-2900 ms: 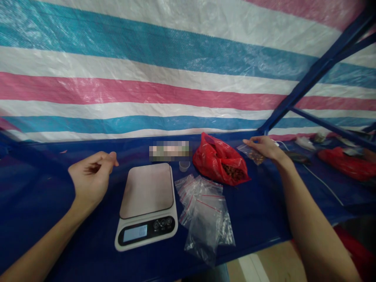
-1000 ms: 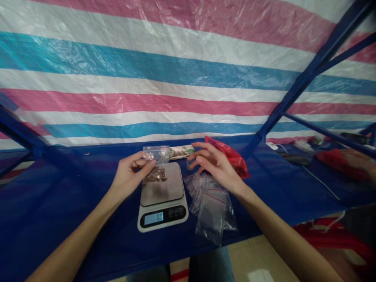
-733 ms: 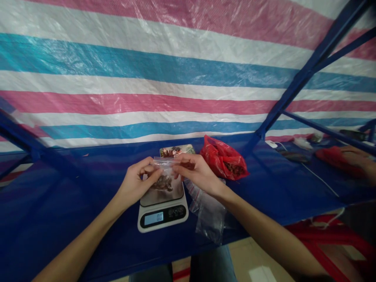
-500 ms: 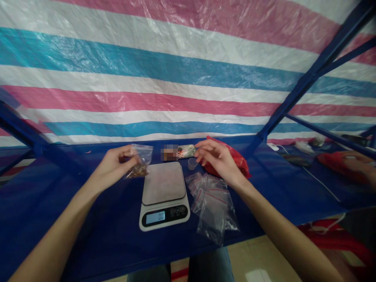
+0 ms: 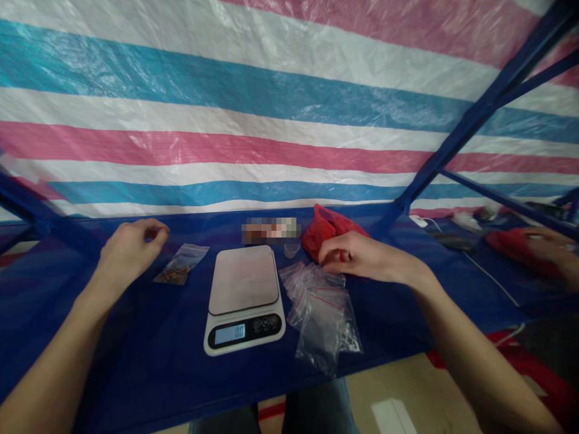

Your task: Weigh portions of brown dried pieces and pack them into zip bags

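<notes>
A small zip bag point(image 5: 181, 265) with brown dried bits in its lower part lies flat on the blue table. To its left, apart from it, my left hand point(image 5: 129, 250) is raised with loosely bent fingers and nothing in them. My right hand point(image 5: 355, 256) is curled, thumb and fingers together, at the front of the red plastic bag point(image 5: 332, 226). Its fingertips are by the upper edge of several clear zip bags point(image 5: 319, 319); whatever they pinch is hidden. Between the hands stands a white kitchen scale point(image 5: 245, 280), its display reading 0.0 and its plate bare.
Behind the scale lie a small clear cup point(image 5: 291, 249) and a partly blurred packet point(image 5: 271, 230). Blue frame bars point(image 5: 456, 144) rise at the right, before a striped sheet point(image 5: 253, 144). At far right, another person's hand point(image 5: 554, 244) is by red material.
My left hand has let go of the filled zip bag on the table and drawn back left. My right hand has come down and nearer, its fingers curling by the red bag.
</notes>
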Demonstrator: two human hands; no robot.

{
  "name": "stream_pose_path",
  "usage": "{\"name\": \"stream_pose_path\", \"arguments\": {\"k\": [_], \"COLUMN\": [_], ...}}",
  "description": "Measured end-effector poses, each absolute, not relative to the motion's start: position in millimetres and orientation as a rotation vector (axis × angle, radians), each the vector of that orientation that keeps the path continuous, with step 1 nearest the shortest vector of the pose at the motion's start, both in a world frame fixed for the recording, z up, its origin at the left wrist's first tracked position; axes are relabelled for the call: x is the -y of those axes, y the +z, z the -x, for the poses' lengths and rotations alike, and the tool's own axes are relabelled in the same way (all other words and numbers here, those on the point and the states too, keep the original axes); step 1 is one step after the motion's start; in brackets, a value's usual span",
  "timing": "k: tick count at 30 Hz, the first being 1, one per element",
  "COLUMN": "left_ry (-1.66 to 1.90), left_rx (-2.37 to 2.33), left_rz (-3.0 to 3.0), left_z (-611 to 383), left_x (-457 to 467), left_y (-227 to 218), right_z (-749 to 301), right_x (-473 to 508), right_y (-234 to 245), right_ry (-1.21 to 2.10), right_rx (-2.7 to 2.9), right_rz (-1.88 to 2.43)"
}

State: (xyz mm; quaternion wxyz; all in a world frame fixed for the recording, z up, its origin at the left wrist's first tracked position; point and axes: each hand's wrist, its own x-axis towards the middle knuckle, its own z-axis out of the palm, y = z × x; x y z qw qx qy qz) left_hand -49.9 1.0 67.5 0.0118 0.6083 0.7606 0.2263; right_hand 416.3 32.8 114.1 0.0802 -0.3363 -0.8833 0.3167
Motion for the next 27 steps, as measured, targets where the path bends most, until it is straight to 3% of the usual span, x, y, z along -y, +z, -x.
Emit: {"name": "stream_pose_path", "arguments": {"k": [6,11,18,20,24,27], "left_ry": [0.739,0.506,0.282,0.385,1.087,1.117], "left_rx": [-2.443,-2.272,-1.921,-1.948,-1.918,-1.599], "left_rz": [-1.939,-2.015,-1.999,-2.006,-1.97,-2.086], "left_z": [18,27,44,43,21,-23], "left_x": [7,4,-1,1,9,17], "left_y": [75,66,49,53,84,113], "right_z": [-403,-412,-410,-407,-398,-383], "right_x": [12,36,11,0,-12,-13], "right_y": [86,57,55,54,73,102], "right_ry": [0.338,0.231,0.275,0.289,0.411,0.38], "right_rx": [2.949,2.952,2.776,2.705,2.479,2.298], "right_rz": [1.258,1.169,1.164,1.17,1.088,0.927]}}
